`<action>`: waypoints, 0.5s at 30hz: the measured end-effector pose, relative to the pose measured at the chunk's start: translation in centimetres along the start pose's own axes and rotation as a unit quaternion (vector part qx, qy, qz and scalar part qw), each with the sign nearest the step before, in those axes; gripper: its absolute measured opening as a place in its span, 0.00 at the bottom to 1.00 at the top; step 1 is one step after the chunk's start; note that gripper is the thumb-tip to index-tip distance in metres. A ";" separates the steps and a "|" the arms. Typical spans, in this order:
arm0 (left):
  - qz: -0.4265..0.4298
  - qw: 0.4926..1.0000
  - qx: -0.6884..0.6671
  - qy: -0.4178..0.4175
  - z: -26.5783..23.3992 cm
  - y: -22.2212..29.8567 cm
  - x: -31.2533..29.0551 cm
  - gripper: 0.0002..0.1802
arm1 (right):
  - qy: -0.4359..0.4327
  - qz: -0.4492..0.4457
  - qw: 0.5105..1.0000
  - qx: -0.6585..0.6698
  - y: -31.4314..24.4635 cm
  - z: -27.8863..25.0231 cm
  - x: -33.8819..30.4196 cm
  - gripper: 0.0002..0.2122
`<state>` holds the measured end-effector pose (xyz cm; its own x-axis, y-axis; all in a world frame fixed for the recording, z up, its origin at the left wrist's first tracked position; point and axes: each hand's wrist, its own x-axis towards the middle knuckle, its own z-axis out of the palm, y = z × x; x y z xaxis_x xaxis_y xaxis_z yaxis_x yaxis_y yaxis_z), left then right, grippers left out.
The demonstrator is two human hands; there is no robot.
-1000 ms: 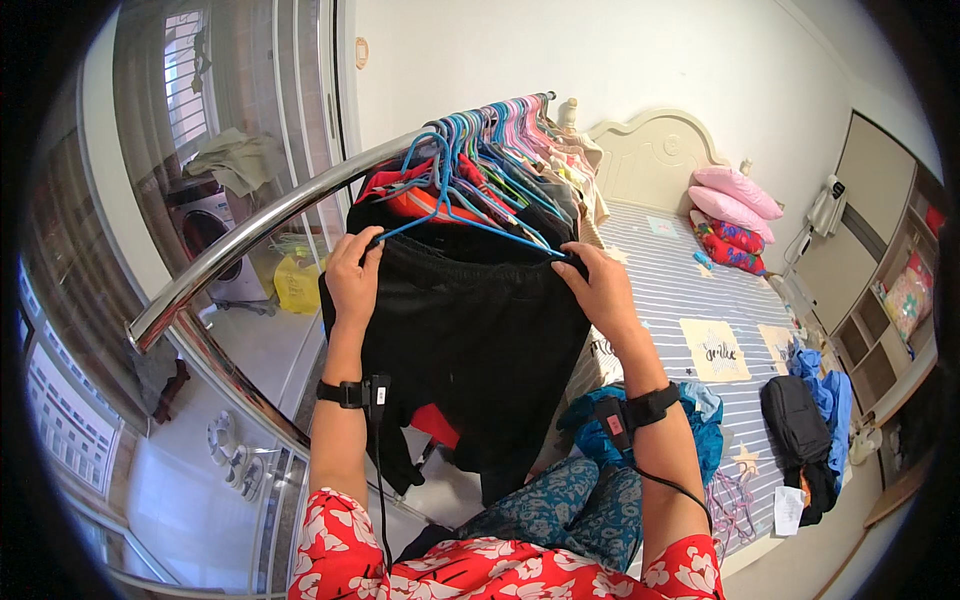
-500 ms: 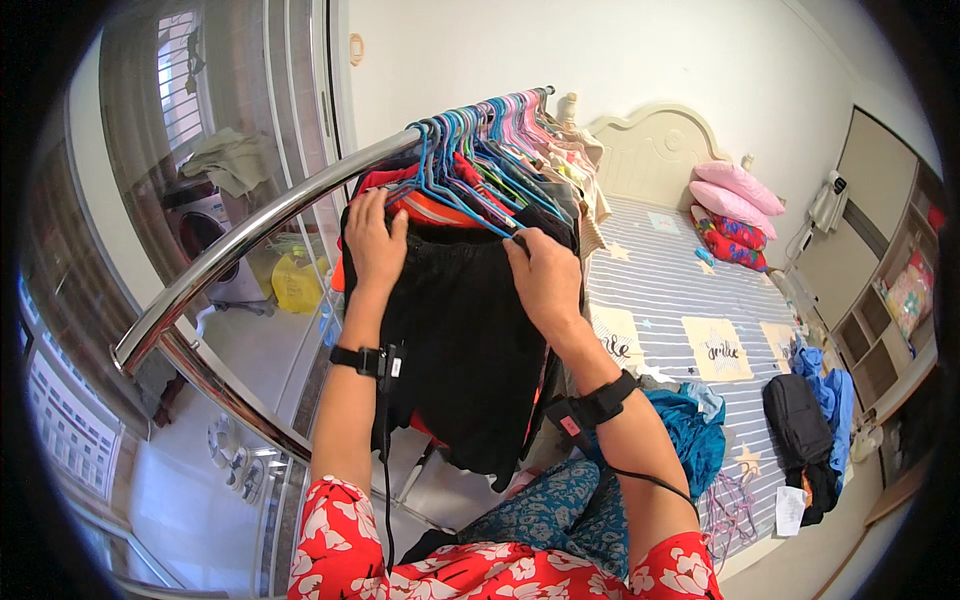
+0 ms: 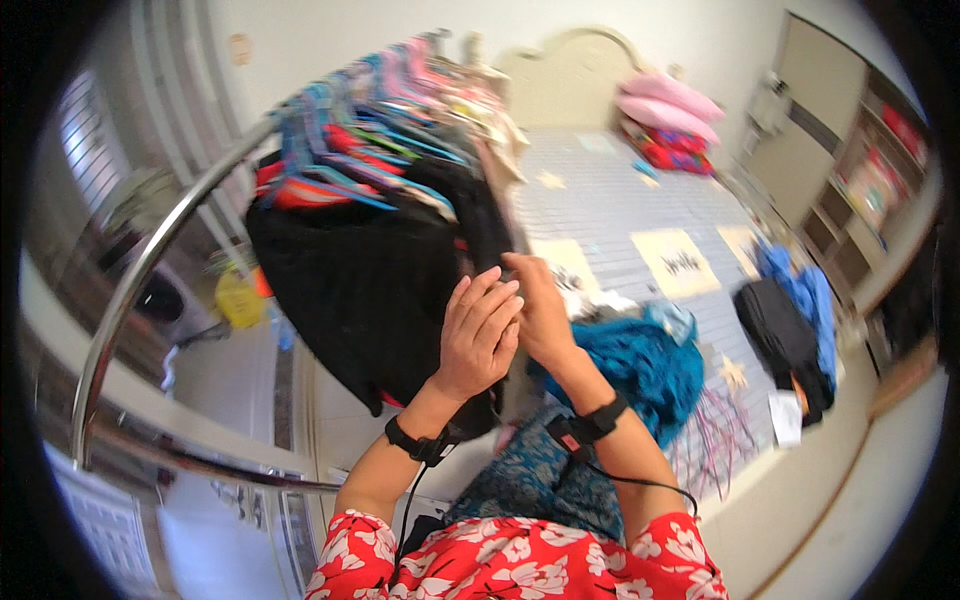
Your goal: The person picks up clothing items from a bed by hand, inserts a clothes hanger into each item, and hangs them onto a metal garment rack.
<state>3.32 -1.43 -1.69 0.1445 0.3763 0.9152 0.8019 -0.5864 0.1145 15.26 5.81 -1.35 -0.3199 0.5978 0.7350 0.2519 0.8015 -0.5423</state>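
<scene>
A: Garment (image 3: 370,290), black, hangs off the rail (image 3: 150,270) among the hangers (image 3: 350,150), up and left of both hands. Its right edge lies under the fingers.

B: Change against the earlier frames?

A: A second ago the hands were spread wide, one at each upper corner of the cloth. Half a second ago they had closed in at the top. Now they meet at the right edge, side by side and touching.

B: Left hand (image 3: 478,335)?

A: Fingers straight and together, laid flat against the cloth edge and over the other hand. Not curled round anything that I can see; whether it pinches cloth underneath, cannot tell.

B: Right hand (image 3: 538,310)?

A: Just right of the left, fingertips at the same edge, partly covered. Grip not visible, so cannot tell.

B: Reading?

A: Judgement only: work has shifted from spreading the piece to handling one point on its side.

B: Beyond the hands?

A: Below the right wrist, a teal cloth (image 3: 640,365). Further right, a bed (image 3: 640,210) with pink pillows (image 3: 665,100) at its far end, then a dark bag (image 3: 785,335). Frame blurred by head motion.
</scene>
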 end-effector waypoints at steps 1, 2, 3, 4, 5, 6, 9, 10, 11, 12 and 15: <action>-0.023 0.999 -0.041 -0.022 1.6 0.7 -0.7 0.16 | -0.010 0.027 1.000 0.002 1.4 -0.3 -1.7 0.20; -0.044 0.995 -0.082 -0.045 3.3 1.1 -1.5 0.16 | -0.018 0.053 0.998 0.006 3.0 -0.6 -3.4 0.19; -0.069 0.990 -0.113 -0.057 5.5 1.4 -2.7 0.15 | -0.022 0.088 0.996 -0.011 4.5 -1.2 -5.4 0.19; -0.102 0.977 -0.170 -0.074 7.3 1.7 -3.7 0.15 | -0.025 0.120 0.992 -0.025 5.9 -1.9 -7.2 0.18; -0.121 0.969 -0.188 -0.108 9.4 1.8 -5.0 0.16 | -0.014 0.140 0.989 -0.052 7.3 -2.7 -9.0 0.17; -0.140 0.959 -0.203 -0.142 11.3 2.2 -6.4 0.16 | -0.002 0.157 0.985 -0.065 8.6 -3.9 -10.9 0.17; -0.177 0.918 -0.244 -0.259 15.9 3.6 -9.5 0.17 | 0.027 0.274 0.958 -0.078 11.7 -7.0 -16.5 0.16; -0.198 0.902 -0.266 -0.276 17.2 4.0 -10.3 0.17 | 0.044 0.287 0.952 -0.099 12.8 -7.8 -18.2 0.16; -0.203 0.892 -0.273 -0.297 18.4 4.5 -11.0 0.17 | 0.075 0.311 0.942 -0.100 13.8 -8.7 -19.7 0.16; -0.208 0.883 -0.278 -0.317 19.5 4.9 -11.6 0.17 | 0.106 0.334 0.931 -0.100 14.8 -9.5 -21.1 0.16; -0.249 0.846 -0.292 -0.369 22.7 6.3 -13.0 0.17 | 0.190 0.376 0.878 -0.225 17.9 -11.3 -24.2 0.19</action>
<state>19.64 6.26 -21.61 0.3681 0.9008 0.2303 0.4780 -0.3958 0.7841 37.83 5.54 -24.24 0.3990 0.8406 0.3664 0.6236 0.0443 -0.7805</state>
